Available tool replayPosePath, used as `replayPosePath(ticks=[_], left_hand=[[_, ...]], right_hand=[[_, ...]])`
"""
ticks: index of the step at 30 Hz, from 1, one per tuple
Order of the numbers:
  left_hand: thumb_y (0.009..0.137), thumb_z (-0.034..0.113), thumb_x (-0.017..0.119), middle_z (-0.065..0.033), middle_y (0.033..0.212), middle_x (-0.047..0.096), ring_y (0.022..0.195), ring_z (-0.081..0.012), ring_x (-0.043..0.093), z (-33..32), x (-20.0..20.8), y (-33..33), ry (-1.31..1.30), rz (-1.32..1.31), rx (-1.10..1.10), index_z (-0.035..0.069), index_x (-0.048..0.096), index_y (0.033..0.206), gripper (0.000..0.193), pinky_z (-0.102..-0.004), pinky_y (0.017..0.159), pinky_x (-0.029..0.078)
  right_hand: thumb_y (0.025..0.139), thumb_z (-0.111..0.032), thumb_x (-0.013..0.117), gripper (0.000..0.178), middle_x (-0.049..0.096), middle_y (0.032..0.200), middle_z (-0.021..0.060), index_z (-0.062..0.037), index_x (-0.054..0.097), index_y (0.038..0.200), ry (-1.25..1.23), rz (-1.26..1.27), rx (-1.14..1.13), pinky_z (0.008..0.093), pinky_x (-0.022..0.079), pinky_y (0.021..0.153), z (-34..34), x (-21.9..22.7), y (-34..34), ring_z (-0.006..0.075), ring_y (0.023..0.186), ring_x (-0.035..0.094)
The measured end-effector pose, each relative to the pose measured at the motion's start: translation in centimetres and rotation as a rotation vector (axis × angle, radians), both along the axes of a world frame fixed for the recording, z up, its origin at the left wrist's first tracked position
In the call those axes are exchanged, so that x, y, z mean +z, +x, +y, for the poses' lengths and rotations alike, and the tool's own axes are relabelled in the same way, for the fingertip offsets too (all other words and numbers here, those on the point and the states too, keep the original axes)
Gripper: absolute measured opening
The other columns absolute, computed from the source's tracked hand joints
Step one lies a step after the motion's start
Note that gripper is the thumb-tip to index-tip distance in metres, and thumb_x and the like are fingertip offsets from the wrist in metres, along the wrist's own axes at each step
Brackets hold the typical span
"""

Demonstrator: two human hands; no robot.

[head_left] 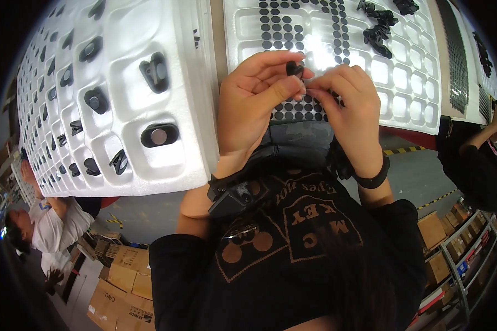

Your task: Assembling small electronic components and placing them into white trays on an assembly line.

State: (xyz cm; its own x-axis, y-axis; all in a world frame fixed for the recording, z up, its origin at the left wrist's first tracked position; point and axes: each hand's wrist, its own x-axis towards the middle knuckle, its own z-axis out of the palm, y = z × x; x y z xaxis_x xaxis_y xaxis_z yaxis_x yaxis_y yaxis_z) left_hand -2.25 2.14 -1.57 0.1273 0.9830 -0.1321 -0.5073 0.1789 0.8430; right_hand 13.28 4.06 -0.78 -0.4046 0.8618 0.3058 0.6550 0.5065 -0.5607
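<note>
My left hand (248, 102) pinches a small black clip (294, 69) between thumb and fingers, above the tray in the middle. Close against it, my right hand (352, 102) has thumb and forefinger pressed together at the clip's lower side; what lies between those fingertips is too small to make out. Under both hands are rows of black round stickers (284, 25) lying on a white compartment tray (408, 113). Several loose black clips (378, 36) sit in a heap on that tray's far right part.
At the left, a stack of white foam trays (196, 160) holds black clips in its compartments, some with a round pad. A dark dotted sheet (455, 66) lies farther right. Co-workers sit at the left (61, 220) and right (475, 154). Cardboard boxes (121, 292) stand on the floor behind.
</note>
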Motion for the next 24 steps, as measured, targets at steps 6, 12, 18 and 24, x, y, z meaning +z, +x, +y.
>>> replayPosePath(ticks=[6, 12, 18, 24], left_hand=[[0.080, 0.003, 0.053, -0.0135, 0.090, 0.057, 0.076, -0.0170, 0.055, -0.2, -0.4, -0.1, 0.002, -0.108, 0.051, -0.003, 0.049, 0.103, 0.024, -0.0274, 0.069, 0.046], [0.078, -0.002, 0.053, -0.0144, 0.083, 0.059, 0.068, -0.0204, 0.060, -0.4, -0.8, -1.0, 0.012, -0.355, -0.015, -0.005, 0.051, 0.096, 0.018, -0.0305, 0.064, 0.051], [0.079, 0.000, 0.053, -0.0156, 0.081, 0.059, 0.066, -0.0225, 0.060, -0.5, -1.4, -0.9, -0.016, -0.406, -0.037, -0.005, 0.051, 0.093, 0.014, -0.0316, 0.062, 0.051], [0.080, 0.001, 0.053, -0.0163, 0.081, 0.059, 0.066, -0.0231, 0.060, -0.4, -1.9, -1.0, -0.017, -0.396, -0.044, -0.005, 0.051, 0.092, 0.014, -0.0318, 0.062, 0.051]], right_hand=[[0.064, 0.002, 0.063, 0.011, 0.055, 0.075, 0.0037, -0.0033, 0.058, 0.074, -0.396, 0.301, 0.005, 0.0255, 0.041, 0.060, 0.5, 0.8, 0.5, 0.0153, 0.068, 0.052], [0.068, 0.006, 0.058, 0.008, 0.056, 0.086, 0.0106, 0.0023, 0.056, 0.076, -0.205, 0.634, 0.051, 0.0262, 0.045, 0.068, 0.1, 2.1, -1.5, 0.0185, 0.081, 0.056], [0.067, 0.009, 0.059, 0.009, 0.058, 0.085, 0.0106, 0.0039, 0.058, 0.074, -0.262, 0.856, 0.037, 0.0224, 0.049, 0.063, -0.2, 1.0, -2.8, 0.0153, 0.074, 0.058], [0.067, 0.010, 0.058, 0.008, 0.058, 0.085, 0.0111, 0.0049, 0.058, 0.074, -0.264, 0.865, 0.051, 0.0223, 0.050, 0.063, -0.1, 0.2, -2.9, 0.0147, 0.073, 0.058]])
